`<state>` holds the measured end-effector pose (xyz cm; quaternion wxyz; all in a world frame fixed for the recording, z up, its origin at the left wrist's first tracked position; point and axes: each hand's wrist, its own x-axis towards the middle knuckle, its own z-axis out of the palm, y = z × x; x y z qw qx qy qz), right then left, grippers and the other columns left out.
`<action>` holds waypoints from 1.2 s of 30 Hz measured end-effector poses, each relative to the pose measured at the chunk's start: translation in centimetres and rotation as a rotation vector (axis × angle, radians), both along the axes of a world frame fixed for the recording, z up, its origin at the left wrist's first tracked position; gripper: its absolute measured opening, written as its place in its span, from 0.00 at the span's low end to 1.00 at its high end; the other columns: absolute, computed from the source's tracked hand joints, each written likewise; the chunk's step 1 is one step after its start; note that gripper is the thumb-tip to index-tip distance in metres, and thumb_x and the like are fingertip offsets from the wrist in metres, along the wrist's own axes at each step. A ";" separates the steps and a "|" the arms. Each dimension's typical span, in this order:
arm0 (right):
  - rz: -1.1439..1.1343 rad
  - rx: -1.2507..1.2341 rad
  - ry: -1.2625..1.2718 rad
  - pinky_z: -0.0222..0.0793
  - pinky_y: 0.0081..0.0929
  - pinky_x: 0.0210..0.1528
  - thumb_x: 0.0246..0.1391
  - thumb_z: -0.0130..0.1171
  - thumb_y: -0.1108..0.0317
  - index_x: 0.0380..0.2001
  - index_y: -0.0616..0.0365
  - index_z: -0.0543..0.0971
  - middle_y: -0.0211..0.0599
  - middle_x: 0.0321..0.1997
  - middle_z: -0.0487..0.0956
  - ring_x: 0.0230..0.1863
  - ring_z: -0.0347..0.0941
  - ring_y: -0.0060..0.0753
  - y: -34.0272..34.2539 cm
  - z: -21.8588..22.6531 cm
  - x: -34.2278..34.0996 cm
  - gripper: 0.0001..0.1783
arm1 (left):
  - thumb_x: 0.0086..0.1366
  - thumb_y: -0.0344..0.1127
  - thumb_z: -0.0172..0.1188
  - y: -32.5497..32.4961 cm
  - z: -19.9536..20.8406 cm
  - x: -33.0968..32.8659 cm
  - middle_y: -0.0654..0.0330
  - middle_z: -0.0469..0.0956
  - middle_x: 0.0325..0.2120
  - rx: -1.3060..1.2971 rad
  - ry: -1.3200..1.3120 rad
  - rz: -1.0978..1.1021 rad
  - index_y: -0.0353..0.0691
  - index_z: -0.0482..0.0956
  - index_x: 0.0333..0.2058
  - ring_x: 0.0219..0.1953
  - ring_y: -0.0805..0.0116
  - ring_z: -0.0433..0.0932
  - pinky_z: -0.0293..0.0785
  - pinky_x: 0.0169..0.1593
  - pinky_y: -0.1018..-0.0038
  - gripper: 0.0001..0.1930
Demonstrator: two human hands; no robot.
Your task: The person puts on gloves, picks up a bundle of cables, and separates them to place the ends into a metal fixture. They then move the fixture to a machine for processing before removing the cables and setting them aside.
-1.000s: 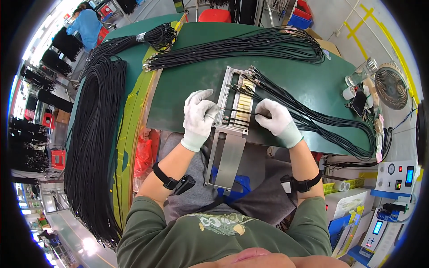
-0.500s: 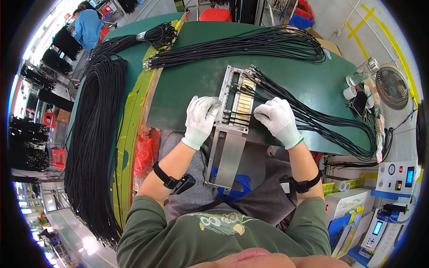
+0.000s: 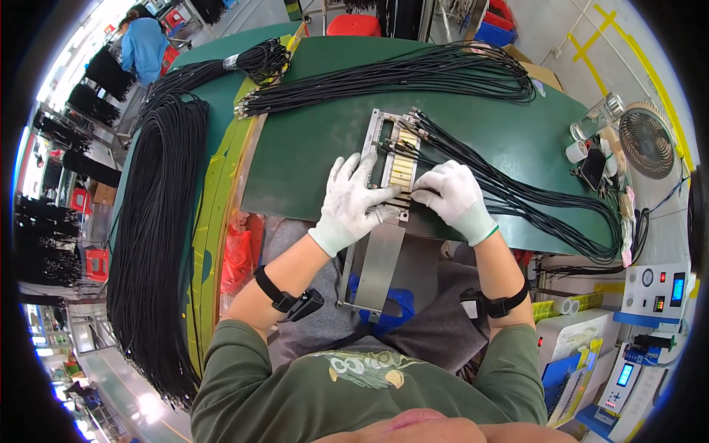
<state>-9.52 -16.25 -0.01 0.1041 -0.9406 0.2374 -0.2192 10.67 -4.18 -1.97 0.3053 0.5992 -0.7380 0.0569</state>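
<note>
- Metal fixture point(image 3: 382, 244): lies on the green tabletop point(image 3: 303, 140), its near end projecting past the edge toward the person.
- Left hand point(image 3: 351, 203), white glove: lies over the left side of the fixture; grip apart, fingers spread, thumb reaching across its cable slots.
- Right hand point(image 3: 454, 196), white glove: just beside the fixture's right edge; thumb and forefinger close together at the black cables there, can't tell if the grip is clamped on one.
- Yellow strip point(image 3: 404, 166): set inside the fixture, right of its long opening.
- Cable bundle point(image 3: 528, 188), black: ends at the fixture's far right corner, strands sweep off to its right and loop round.
- Second bundle point(image 3: 399, 77), black: beyond the fixture, well apart, metal ends toward the left.
- Large bundle point(image 3: 159, 236), black: well left of the fixture, hanging downward.
- Fan point(image 3: 646, 144) and clear jar point(image 3: 597, 118): far right of the fixture.
- Red stool point(image 3: 354, 26): beyond the fixture, past the tabletop.
- Co-worker point(image 3: 144, 52), blue top: far left beyond the fixture.
</note>
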 end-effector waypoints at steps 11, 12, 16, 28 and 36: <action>-0.239 -0.094 0.015 0.65 0.37 0.43 0.45 0.64 0.65 0.26 0.50 0.78 0.31 0.29 0.77 0.38 0.71 0.42 -3.2 -1.6 0.4 0.05 | 0.60 0.46 0.61 -0.7 -1.0 0.9 0.46 0.74 0.52 -0.008 0.139 -0.030 0.46 0.85 0.37 0.57 0.42 0.68 0.60 0.61 0.54 0.13; -0.153 -0.062 -0.027 0.65 0.37 0.43 0.45 0.64 0.66 0.25 0.50 0.77 0.32 0.29 0.77 0.38 0.71 0.42 -2.9 -0.9 0.4 0.05 | 0.58 0.44 0.63 -0.6 -1.3 1.3 0.47 0.75 0.50 -0.064 0.244 0.075 0.45 0.84 0.35 0.56 0.44 0.69 0.62 0.60 0.55 0.11; 0.077 0.001 -0.118 0.65 0.37 0.43 0.43 0.65 0.66 0.25 0.52 0.76 0.33 0.29 0.77 0.39 0.71 0.43 -2.3 0.7 0.0 0.07 | 0.54 0.38 0.67 -1.5 -2.1 2.3 0.51 0.78 0.47 -0.219 0.450 0.222 0.42 0.81 0.29 0.53 0.48 0.72 0.66 0.58 0.57 0.08; 0.148 0.022 -0.119 0.66 0.39 0.40 0.43 0.66 0.62 0.29 0.55 0.81 0.38 0.29 0.78 0.36 0.72 0.46 3.3 0.6 2.3 0.11 | 0.55 0.29 0.65 0.5 -0.3 -0.1 0.53 0.79 0.45 -0.153 0.533 -0.072 0.39 0.78 0.28 0.55 0.52 0.71 0.67 0.58 0.61 0.05; 0.060 0.107 -0.163 0.67 0.42 0.37 0.45 0.65 0.65 0.25 0.54 0.82 0.36 0.27 0.79 0.34 0.74 0.43 -1.3 -0.7 -0.9 0.06 | 0.56 0.31 0.65 -0.4 -1.1 2.5 0.54 0.79 0.45 -0.155 0.547 0.069 0.39 0.80 0.31 0.55 0.53 0.71 0.67 0.57 0.62 0.05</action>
